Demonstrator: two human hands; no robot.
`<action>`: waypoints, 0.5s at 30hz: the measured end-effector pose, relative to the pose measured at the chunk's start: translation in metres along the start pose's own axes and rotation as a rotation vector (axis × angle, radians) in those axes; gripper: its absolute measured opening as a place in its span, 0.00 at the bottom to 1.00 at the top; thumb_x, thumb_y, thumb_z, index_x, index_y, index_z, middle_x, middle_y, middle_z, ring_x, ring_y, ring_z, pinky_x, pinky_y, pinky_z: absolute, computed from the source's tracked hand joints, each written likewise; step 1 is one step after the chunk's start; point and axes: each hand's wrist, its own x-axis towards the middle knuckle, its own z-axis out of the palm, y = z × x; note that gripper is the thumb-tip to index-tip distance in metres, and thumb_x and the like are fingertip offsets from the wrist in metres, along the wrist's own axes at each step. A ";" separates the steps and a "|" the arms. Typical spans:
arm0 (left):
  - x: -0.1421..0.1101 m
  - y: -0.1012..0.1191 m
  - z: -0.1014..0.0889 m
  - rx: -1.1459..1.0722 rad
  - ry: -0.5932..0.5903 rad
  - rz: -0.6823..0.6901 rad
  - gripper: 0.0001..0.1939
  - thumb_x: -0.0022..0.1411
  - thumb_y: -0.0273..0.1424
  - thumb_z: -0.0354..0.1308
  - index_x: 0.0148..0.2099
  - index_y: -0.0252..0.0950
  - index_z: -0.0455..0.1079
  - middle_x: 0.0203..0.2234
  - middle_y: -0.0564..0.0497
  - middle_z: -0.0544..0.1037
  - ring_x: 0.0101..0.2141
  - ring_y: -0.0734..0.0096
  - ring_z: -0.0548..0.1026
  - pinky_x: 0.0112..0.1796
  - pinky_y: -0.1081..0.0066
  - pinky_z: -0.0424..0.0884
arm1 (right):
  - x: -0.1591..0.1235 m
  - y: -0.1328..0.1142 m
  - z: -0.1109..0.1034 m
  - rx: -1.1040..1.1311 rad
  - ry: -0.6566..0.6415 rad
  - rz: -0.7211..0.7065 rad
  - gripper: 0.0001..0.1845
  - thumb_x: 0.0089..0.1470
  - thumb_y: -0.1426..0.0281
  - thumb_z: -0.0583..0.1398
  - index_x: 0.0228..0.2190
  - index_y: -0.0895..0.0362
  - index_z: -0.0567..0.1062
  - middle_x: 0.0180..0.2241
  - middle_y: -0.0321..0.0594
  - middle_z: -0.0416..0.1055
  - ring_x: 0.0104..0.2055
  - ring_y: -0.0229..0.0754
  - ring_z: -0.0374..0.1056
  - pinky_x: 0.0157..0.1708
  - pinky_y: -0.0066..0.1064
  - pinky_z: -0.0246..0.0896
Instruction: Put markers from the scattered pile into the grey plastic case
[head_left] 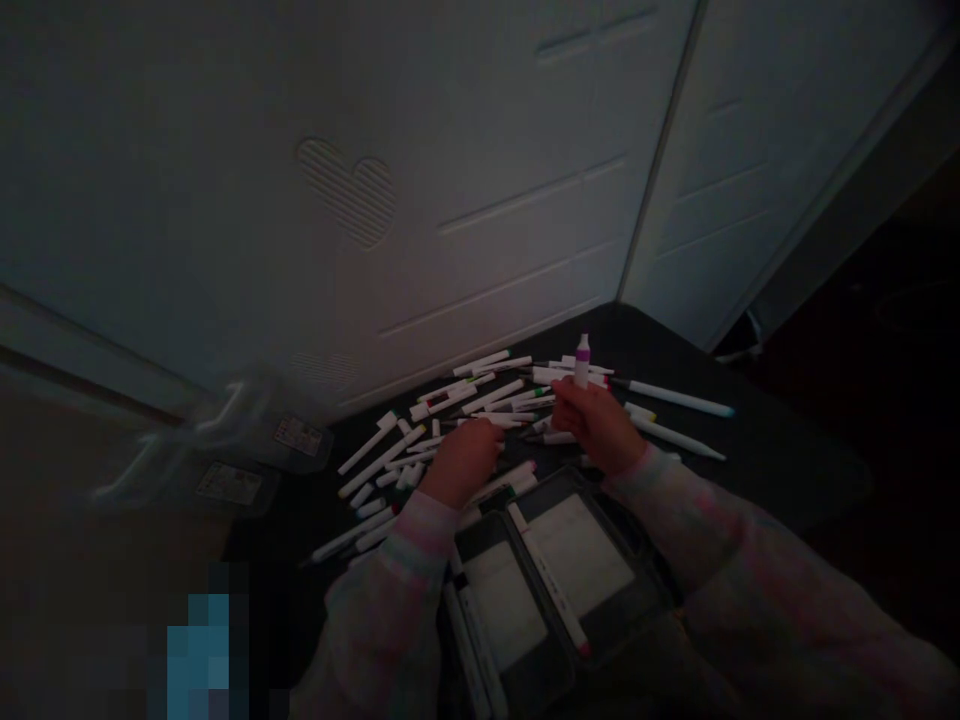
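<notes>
My right hand (pixel 596 425) is closed around a white marker (pixel 581 365) with a purple band, held upright with its narrow tip up. Over the heap of white markers (pixel 405 460), my left hand (pixel 463 458) is closed, fingers curled downward; what they hold, if anything, is hidden. Many of the markers lie at odd angles, and short loose caps (pixel 370 507) are mixed in on the left. Below both hands an open clear case (pixel 649 590) shows two halves. One marker (pixel 547 580) lies along its middle, and several more are in its left side.
The dark tabletop (pixel 780 470) stretches to the right, with capped pens at its edge. Behind it stands a pale panelled door (pixel 510 130) with a raised heart. Two clear plastic cases with handles (pixel 255 440) sit at the left. The light is dim.
</notes>
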 end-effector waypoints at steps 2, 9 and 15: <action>-0.001 0.000 -0.001 0.002 -0.001 -0.013 0.12 0.57 0.27 0.47 0.39 0.36 0.71 0.35 0.45 0.75 0.39 0.65 0.71 0.40 0.69 0.66 | 0.000 -0.001 0.000 0.003 -0.001 0.000 0.21 0.38 0.62 0.64 0.15 0.56 0.56 0.11 0.24 0.46 0.13 0.26 0.40 0.14 0.23 0.35; -0.005 -0.005 0.006 -0.031 0.057 -0.047 0.11 0.58 0.25 0.46 0.39 0.33 0.68 0.37 0.45 0.73 0.40 0.67 0.70 0.41 0.70 0.65 | 0.000 -0.001 -0.001 0.003 -0.006 -0.015 0.22 0.38 0.62 0.64 0.14 0.56 0.55 0.11 0.24 0.46 0.14 0.26 0.41 0.14 0.23 0.35; -0.014 -0.016 0.012 -0.142 0.181 -0.073 0.09 0.58 0.27 0.47 0.39 0.34 0.66 0.37 0.46 0.72 0.40 0.67 0.70 0.41 0.68 0.65 | 0.001 0.001 -0.001 -0.001 -0.011 -0.013 0.21 0.39 0.62 0.63 0.14 0.56 0.56 0.11 0.24 0.47 0.14 0.26 0.41 0.15 0.23 0.35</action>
